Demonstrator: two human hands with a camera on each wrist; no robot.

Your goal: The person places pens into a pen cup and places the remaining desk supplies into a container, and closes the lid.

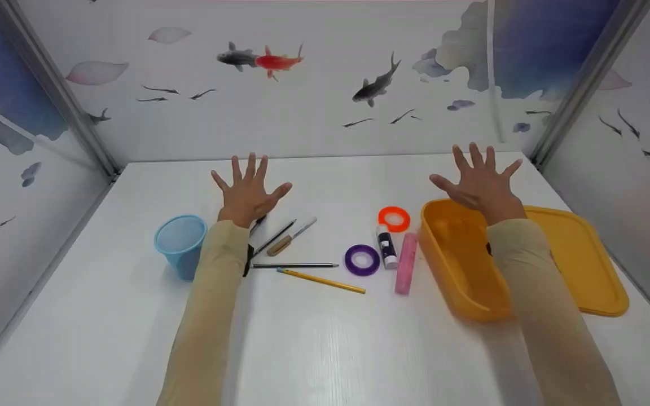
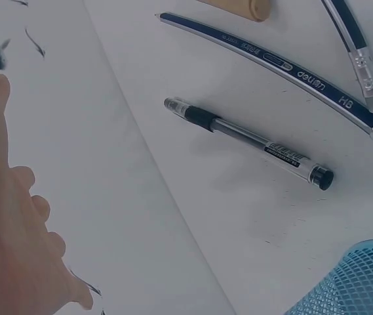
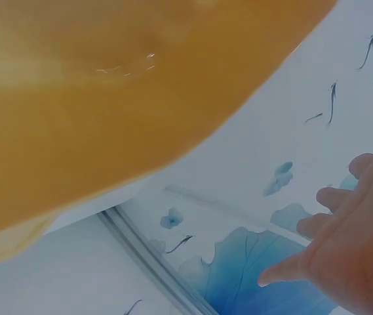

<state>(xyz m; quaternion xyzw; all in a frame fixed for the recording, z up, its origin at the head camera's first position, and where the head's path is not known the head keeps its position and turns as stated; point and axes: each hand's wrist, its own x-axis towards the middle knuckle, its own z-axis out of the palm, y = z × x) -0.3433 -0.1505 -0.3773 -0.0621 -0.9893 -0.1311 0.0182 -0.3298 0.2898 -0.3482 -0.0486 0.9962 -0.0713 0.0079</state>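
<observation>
My left hand [image 1: 247,194] is held out over the far part of the table with its fingers spread and nothing in it. Below its wrist lie a black-capped pen [image 2: 258,144], dark striped pencils [image 2: 271,62] and a brown-handled pen-like tool [image 1: 291,237]. A blue mesh cup [image 1: 181,242] stands left of that forearm. My right hand [image 1: 483,183], also empty and spread wide, reaches above the far end of an orange plastic box [image 1: 438,265]. The right sleeve hides part of the box and of the yellow lid [image 1: 590,259] beside it.
Between the arms lie a yellow pencil [image 1: 322,280], a purple tape roll [image 1: 361,260], an orange ring-shaped roll [image 1: 394,219], a dark glue stick [image 1: 387,247] and a pink cylinder [image 1: 406,264]. Printed wall panels [image 1: 313,124] enclose the table's back and sides.
</observation>
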